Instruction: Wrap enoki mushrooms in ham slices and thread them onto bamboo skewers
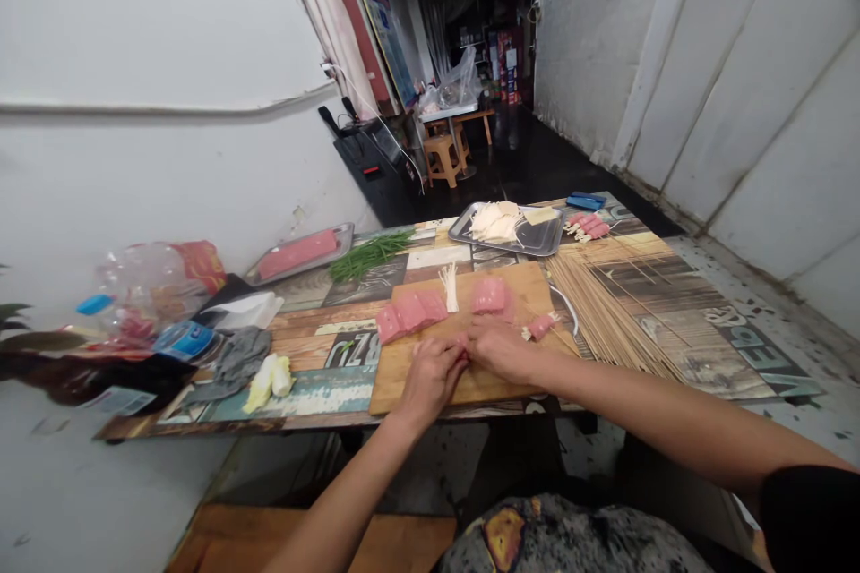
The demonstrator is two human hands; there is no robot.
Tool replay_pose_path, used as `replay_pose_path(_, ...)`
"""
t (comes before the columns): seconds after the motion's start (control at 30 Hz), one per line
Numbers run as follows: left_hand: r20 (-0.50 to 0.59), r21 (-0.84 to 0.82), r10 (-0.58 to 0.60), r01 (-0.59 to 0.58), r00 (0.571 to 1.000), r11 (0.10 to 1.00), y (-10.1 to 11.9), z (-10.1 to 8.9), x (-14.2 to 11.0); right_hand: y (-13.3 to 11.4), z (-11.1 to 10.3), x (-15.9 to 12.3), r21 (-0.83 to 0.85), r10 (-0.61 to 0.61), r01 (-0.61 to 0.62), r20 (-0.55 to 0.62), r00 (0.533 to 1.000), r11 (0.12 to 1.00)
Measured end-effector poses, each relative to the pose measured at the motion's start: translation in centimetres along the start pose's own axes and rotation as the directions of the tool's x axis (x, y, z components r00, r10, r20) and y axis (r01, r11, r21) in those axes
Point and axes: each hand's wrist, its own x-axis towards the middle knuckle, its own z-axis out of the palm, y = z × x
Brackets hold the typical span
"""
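Observation:
My left hand [430, 373] and my right hand [498, 346] meet fingertip to fingertip over a wooden cutting board [403, 367], both curled and pinched around a small pink piece I can barely see. Pink meat slices [409, 313] lie in a row on the board's far left, another pink stack [489, 295] at the far middle. A small white bundle of enoki [450, 285] lies between them. A rolled pink piece [539, 326] sits just right of my right hand.
Bamboo skewers [605, 309] spread to the right of the board. Metal tray with white strips [530, 239], finished rolls [589, 226], green chives [371, 254], a tray of pink meat [299, 252], grey gloves [236, 358], plastic bags and bottles [144, 291] at left.

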Motion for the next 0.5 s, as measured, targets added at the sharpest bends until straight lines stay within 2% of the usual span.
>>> replay_pose_path(0.13,-0.066,0.117,0.039,-0.031,0.997,0.993,0.6,-0.1,-0.3,0.2,-0.5,0.5,-0.033,0.049,-0.047,0.049,0.998,0.998)
replay_pose_path(0.23,-0.03,0.133,0.051,-0.047,0.998,0.99,0.8,-0.3,0.1,0.1,-1.2,0.4,-0.023,0.088,-0.087,0.062,0.994,0.996)
replay_pose_path(0.4,0.139,0.1,-0.034,0.02,0.99,0.995,0.7,-1.2,1.6,0.1,-2.5,0.7,0.023,0.121,-0.126,0.153,0.981,0.992)
replay_pose_path(0.5,0.277,0.065,-0.083,0.068,0.957,0.996,0.5,-1.8,2.8,0.0,-2.1,0.6,0.03,0.111,-0.114,0.098,0.989,0.993)
